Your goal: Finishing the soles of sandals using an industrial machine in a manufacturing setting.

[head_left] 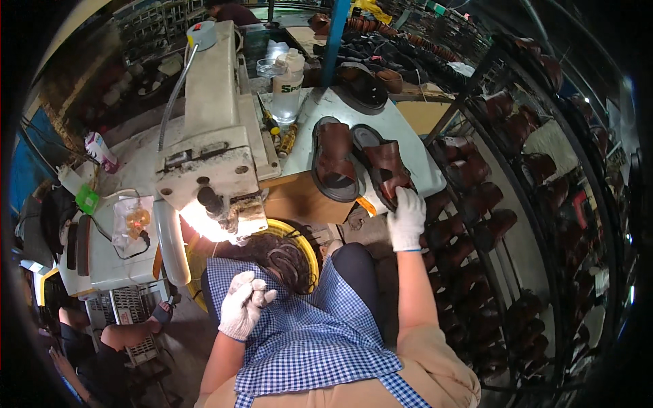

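Right hand (407, 219), in a white glove, reaches out to the table (408, 129) edge and grips the near end of a brown sandal (386, 168), fingers curled over it; a second sandal (334, 159) lies just beside it on the left; left hand (243, 304), also gloved, hovers over the checked apron (320, 340) with fingers loosely bent, holding nothing that can be seen; a cream sewing machine (214, 122) stands to the left, a plastic bottle (288, 85) behind it; racks of sandals (503, 224) fill the right.

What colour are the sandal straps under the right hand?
Brown, on a dark sole. The right hand touches that sandal; seen in the head view.
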